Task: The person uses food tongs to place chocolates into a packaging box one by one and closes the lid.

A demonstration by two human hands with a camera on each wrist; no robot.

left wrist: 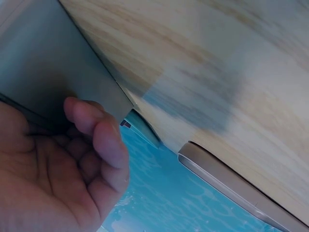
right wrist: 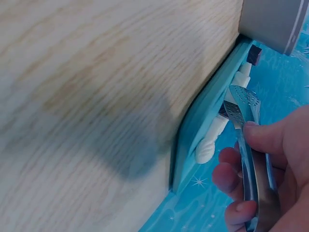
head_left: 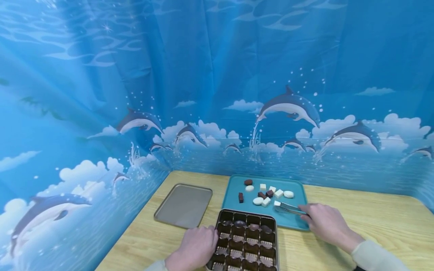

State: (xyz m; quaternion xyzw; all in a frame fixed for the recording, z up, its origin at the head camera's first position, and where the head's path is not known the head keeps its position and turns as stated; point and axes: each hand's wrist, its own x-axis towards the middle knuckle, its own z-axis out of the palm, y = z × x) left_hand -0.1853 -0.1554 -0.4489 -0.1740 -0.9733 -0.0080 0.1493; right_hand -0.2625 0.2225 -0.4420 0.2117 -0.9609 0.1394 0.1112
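Holds metal tongs (right wrist: pixel 248 166) in the right hand (head_left: pixel 325 222), with the thumb on one side and the fingers curled round the other; sets them in a narrow grip, with only a little space between the tips. Meets a white cube (head_left: pixel 277 203) at those tips, above the near right part of the blue-green tray (head_left: pixel 232 190). Cannot tell whether pinched firmly or merely touched, nor whether lifted clear of the tray. Grips the left wall of the divided box (head_left: pixel 247 213) in the left hand (head_left: pixel 194 244), with the fingers curled at the outside and the thumb partly hidden at the rim.

Lies just left of and beyond the tongs, in the case of the other pieces: on the tray, in a loose cluster, white cubes (head_left: pixel 278 193), white ovals (head_left: pixel 288 194) and dark cubes (head_left: pixel 269 193). Includes also, farther left on the tray, a dark block (head_left: pixel 240 197) and, toward the far edge, a dark oval (head_left: pixel 248 182) just beside a white one.

Stands at the near side of the tray, in the case of the box, and contains four dark ovals (head_left: pixel 239 224) along the far row, one to a compartment. Lies flat on the wooden worktop (head_left: pixel 356 203), left of the tray, in the case of a shallow grey-brown lid (head_left: pixel 184 206).
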